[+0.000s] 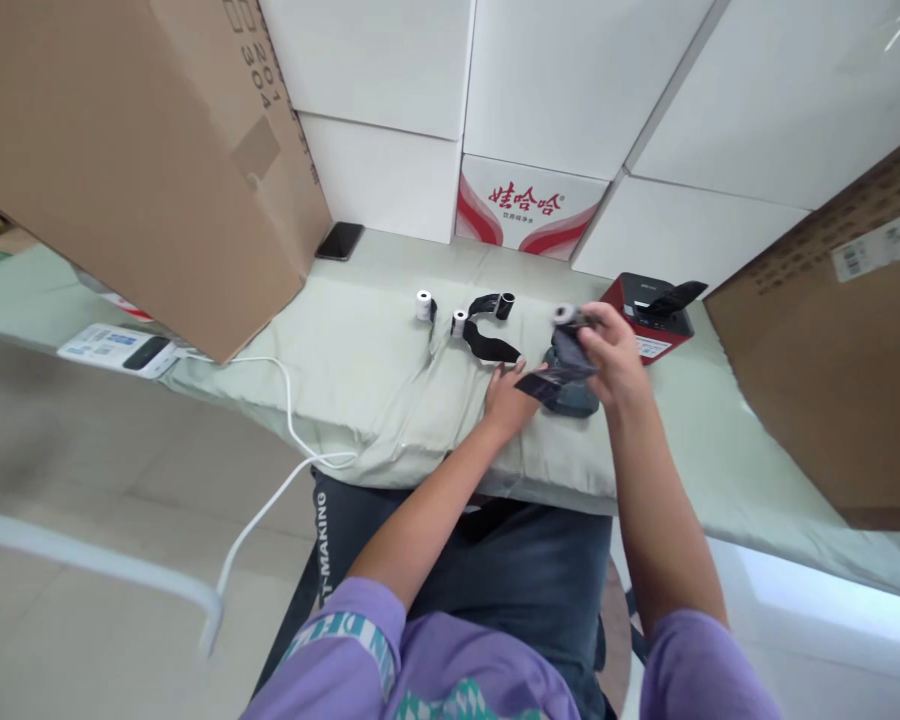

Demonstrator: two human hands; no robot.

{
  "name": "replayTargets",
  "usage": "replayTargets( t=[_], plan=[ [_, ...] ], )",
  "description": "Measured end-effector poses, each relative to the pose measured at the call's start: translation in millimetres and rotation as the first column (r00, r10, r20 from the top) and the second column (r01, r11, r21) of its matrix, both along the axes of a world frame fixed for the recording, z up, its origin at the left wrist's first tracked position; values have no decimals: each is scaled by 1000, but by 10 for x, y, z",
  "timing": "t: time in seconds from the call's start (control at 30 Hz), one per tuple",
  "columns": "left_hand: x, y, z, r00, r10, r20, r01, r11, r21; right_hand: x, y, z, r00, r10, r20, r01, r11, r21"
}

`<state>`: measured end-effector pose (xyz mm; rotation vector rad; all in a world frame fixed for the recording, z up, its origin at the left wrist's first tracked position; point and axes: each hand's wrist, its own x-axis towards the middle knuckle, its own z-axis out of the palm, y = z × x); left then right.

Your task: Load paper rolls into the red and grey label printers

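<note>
My right hand [616, 352] is raised and closed around a roll with a pale core [566, 316], from which dark film hangs, slightly blurred. Beneath it on the table is a dark blue-grey device [574, 400], partly covered by the film. My left hand [511, 402] lies low beside the device, fingers stretched forward; the hanging film hides part of it. Just beyond those fingers, a black ribbon strip [491, 346] curls from a small white roll [460, 322]. Another white roll [424, 305] stands to the left, and a black roll [505, 305] behind.
A red and black box [649, 312] sits right of my right hand. Large cardboard cartons [157, 150] flank the cloth-covered table [375, 340], with white boxes [547, 80] stacked behind. A phone [340, 241] lies at the back left. A white cable [289, 400] hangs over the front edge.
</note>
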<state>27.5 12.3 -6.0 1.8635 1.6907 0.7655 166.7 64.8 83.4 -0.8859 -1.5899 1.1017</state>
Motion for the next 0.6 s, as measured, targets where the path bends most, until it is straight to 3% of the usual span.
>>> replayTargets(
  t=[0.1, 0.2, 0.3, 0.43, 0.6],
  plan=[
    [-4, -48, 29, 1000, -3, -19, 4, 999, 37, 538, -29, -52, 992, -94, -88, 98, 995, 34],
    [1, -70, 66, 999, 14, -51, -12, 999, 44, 827, 58, -183, 988, -133, -78, 136, 990, 43],
    [4, -71, 76, 998, 22, -66, -19, 999, 36, 855, 211, -350, 987, -119, 107, 115, 993, 42],
    [4, -60, 58, 996, 22, -85, -19, 999, 37, 730, 389, -510, 898, -146, 414, 81, 982, 171],
    [11, -45, 36, 997, 32, -71, -28, 998, 54, 657, 448, -593, 837, -214, 503, 71, 955, 287]
  ],
)
